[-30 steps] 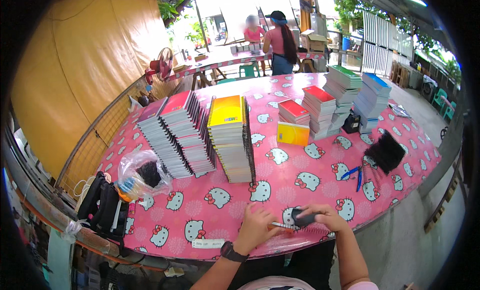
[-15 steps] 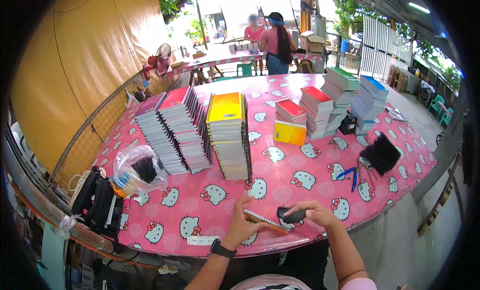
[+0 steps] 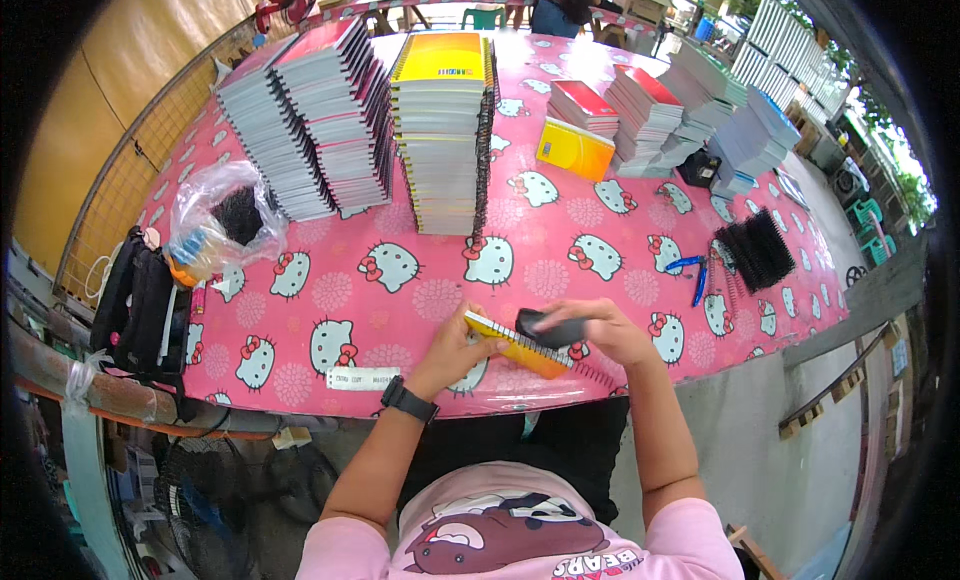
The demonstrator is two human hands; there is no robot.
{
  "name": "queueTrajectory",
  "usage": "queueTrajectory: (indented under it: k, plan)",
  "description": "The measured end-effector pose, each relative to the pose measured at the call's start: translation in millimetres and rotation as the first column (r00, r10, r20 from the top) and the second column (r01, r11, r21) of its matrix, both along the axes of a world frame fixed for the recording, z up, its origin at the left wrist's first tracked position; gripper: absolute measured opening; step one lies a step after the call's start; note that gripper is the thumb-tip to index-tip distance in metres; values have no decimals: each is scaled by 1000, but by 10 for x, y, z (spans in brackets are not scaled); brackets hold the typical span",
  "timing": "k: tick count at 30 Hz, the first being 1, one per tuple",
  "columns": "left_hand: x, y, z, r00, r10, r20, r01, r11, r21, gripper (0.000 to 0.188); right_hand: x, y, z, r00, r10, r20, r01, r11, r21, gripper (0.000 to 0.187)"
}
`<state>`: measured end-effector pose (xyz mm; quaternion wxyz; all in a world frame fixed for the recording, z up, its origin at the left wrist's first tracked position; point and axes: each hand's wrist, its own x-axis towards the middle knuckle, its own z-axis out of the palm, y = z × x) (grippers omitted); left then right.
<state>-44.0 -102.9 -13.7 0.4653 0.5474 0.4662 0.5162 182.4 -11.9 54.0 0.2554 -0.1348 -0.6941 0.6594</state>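
Near the table's front edge, my left hand (image 3: 456,356) is closed on the left end of a small yellow notebook (image 3: 522,351), thumb across its cover. The notebook is tilted, its row of binding holes facing up and to the right. From its right end sticks a thin spiral wire coil (image 3: 596,375). My right hand (image 3: 612,330) grips a smooth black rounded handheld object (image 3: 556,330) against or just over the notebook's bound edge. Its exact kind cannot be made out, and contact with the coil is hidden.
Tall stacks of spiral notebooks (image 3: 440,150) stand left of centre. Shorter stacks of red notebooks (image 3: 645,130) and others rise at the back right. Blue pliers (image 3: 698,280) and black coils (image 3: 755,250) lie right. A plastic bag (image 3: 225,220) and black bag (image 3: 135,305) sit left.
The view has tilted downward, so the table appears higher. The notebook has turned to show more of its yellow cover. My right hand still holds the black object beside its bound edge.
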Motion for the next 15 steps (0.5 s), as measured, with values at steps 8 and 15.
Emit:
queueTrajectory:
  k: [8,15]
  plan:
    - [-35,24,-1,998,39,-43,-39,999,-2,37,-283,-5,246,942,-111,316,5,948,317,41]
    - [68,3,203,999,38,-29,-38,999,-20,32,66,194,-47,617,-759,209,262,448,855,52]
